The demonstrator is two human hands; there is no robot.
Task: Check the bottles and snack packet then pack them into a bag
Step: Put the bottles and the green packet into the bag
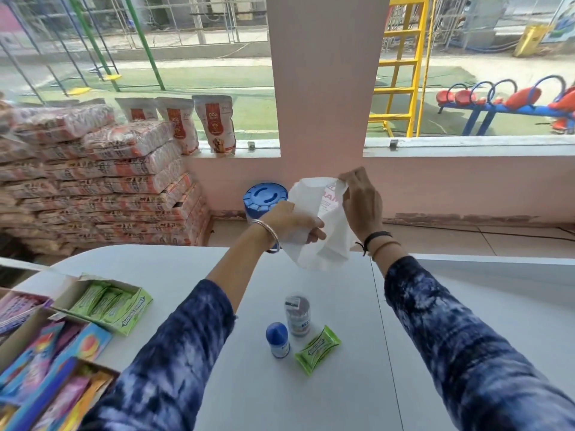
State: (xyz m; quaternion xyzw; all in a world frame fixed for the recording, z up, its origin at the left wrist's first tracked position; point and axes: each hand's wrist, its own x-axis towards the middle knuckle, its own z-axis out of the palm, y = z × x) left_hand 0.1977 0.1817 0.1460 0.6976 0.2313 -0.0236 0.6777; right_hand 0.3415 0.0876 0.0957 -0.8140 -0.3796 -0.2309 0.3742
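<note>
Standing low in the centre of the frame on a white table (236, 384), a blue-capped bottle (278, 340), a clear bottle (297, 315) just behind it and a green packet (317, 349) lying flat to their right sit close together, unpacked. At lower left, open boxes (102, 306) of green and coloured packets line the table edge. Above the bottles, two sleeved arms reach forward and hold a white bag (317, 231) off the table in mid-frame. The left hand (292, 223) has its fingers curled shut on the bag's left side; the right hand (361, 200) pinches the top edge between fingertips (343, 178), pulling the bag open. Behind the bag a blue-lidded drum (264, 199) stands on the floor. At far left, stacked sacks (102, 188) rise against the wall, with three pouches (214, 122) upright on the sill.
</note>
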